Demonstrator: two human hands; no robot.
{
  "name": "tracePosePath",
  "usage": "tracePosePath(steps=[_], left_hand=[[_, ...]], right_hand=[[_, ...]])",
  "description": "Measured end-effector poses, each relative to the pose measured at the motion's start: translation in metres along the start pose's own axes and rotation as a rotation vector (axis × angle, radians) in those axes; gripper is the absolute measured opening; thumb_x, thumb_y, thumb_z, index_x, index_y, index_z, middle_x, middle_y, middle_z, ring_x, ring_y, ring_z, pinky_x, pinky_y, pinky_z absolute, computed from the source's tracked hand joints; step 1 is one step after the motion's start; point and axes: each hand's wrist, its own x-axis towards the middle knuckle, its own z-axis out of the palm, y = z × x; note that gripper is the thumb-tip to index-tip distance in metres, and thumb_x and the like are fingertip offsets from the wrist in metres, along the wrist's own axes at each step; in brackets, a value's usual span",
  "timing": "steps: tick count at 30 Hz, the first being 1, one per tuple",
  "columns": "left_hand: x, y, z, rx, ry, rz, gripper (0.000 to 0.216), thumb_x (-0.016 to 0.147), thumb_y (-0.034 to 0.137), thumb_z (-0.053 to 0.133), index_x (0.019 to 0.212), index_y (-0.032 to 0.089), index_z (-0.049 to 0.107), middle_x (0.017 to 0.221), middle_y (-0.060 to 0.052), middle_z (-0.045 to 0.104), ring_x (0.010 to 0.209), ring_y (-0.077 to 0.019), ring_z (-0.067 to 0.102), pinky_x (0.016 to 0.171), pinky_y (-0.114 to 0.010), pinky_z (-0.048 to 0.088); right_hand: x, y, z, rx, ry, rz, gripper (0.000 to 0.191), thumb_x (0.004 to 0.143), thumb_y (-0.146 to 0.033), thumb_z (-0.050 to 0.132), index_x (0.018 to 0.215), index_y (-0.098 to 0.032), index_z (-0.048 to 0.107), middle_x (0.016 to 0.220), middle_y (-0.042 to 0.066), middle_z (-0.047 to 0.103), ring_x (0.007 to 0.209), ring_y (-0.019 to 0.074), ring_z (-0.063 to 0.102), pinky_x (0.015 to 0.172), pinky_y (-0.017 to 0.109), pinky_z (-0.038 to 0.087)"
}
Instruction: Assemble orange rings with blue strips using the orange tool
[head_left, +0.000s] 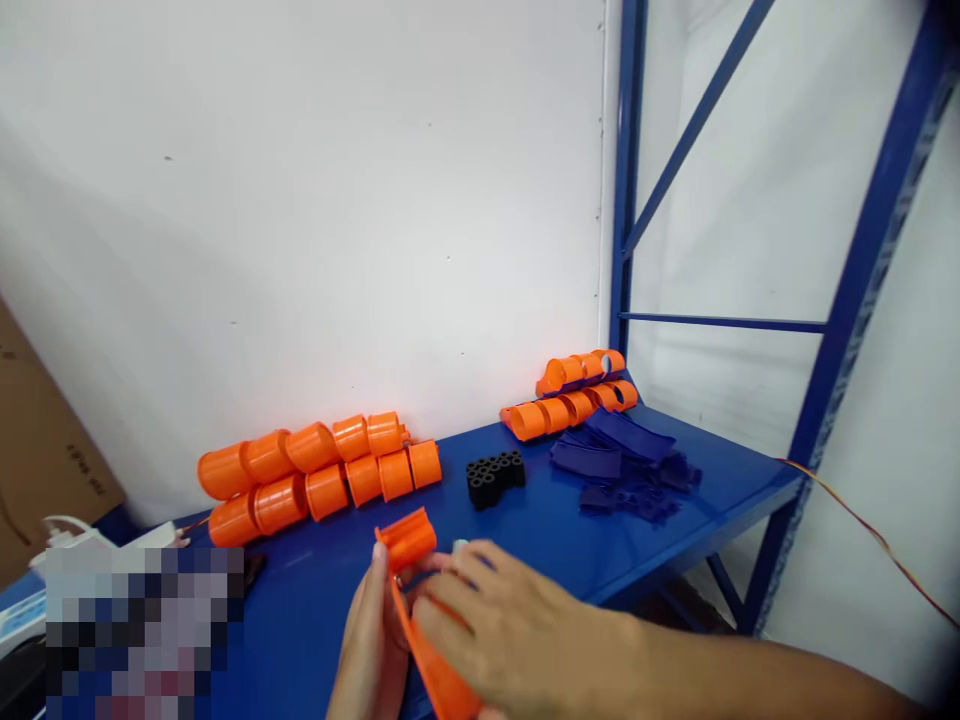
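Note:
Low in the head view, my left hand (375, 625) is closed on an orange plastic part (409, 540), with the thumb along its side. A ribbed, rounded end of this part sticks up past the fingers, and a long flat orange strip runs down toward me. My right hand (502, 625) lies over the strip from the right, its fingers bent round the part. A small pale blue tip (459, 545) shows behind the right fingers; I cannot make out what it is. The right fingertips are partly hidden.
Rows of orange cups (326, 492) stand along the wall at left. A black block with round holes (495, 478) sits mid-table, with dark blue strips (622, 450) and orange rings on bases (577, 408) to its right. Blue rack posts (862, 250) rise at right; a cardboard box (52, 450) leans left.

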Motion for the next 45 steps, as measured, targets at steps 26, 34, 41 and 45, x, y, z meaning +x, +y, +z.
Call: tracePosePath(steps=[26, 34, 41, 45], left_hand=[[-0.007, 0.008, 0.005, -0.114, 0.153, 0.057, 0.041, 0.082, 0.054, 0.065, 0.075, 0.013, 0.063, 0.061, -0.002, 0.064, 0.06, -0.0185, 0.068, 0.057, -0.028, 0.057], [-0.008, 0.007, 0.006, -0.079, 0.131, 0.086, 0.041, 0.08, 0.054, 0.066, 0.075, 0.014, 0.063, 0.062, -0.002, 0.064, 0.062, -0.0179, 0.068, 0.058, -0.027, 0.054], [-0.01, 0.01, 0.009, -0.056, 0.144, 0.067, 0.047, 0.074, 0.061, 0.069, 0.07, 0.015, 0.06, 0.059, -0.001, 0.063, 0.06, -0.0177, 0.067, 0.056, -0.027, 0.054], [-0.01, 0.009, 0.009, -0.048, 0.138, 0.075, 0.046, 0.076, 0.06, 0.068, 0.069, 0.015, 0.06, 0.058, -0.002, 0.063, 0.06, -0.0178, 0.067, 0.057, -0.026, 0.053]], right_hand=[[0.001, 0.042, 0.063, 0.458, 0.011, 0.596, 0.013, 0.081, -0.031, 0.071, 0.087, -0.024, 0.062, 0.093, 0.0, 0.068, 0.093, 0.0215, 0.059, 0.076, 0.031, 0.041], [0.001, 0.039, 0.07, 0.459, 0.034, 0.609, 0.01, 0.078, -0.022, 0.069, 0.085, -0.023, 0.062, 0.093, 0.0, 0.067, 0.091, 0.0199, 0.059, 0.076, 0.03, 0.039], [0.002, 0.036, 0.064, 0.526, 0.057, 0.677, 0.01, 0.076, -0.024, 0.073, 0.081, -0.025, 0.064, 0.09, -0.002, 0.071, 0.09, 0.0214, 0.06, 0.077, 0.031, 0.04], [0.001, 0.04, 0.07, 0.711, 0.171, 0.736, 0.01, 0.071, -0.019, 0.074, 0.072, -0.024, 0.066, 0.088, -0.002, 0.072, 0.091, 0.0217, 0.063, 0.085, 0.034, 0.044]])
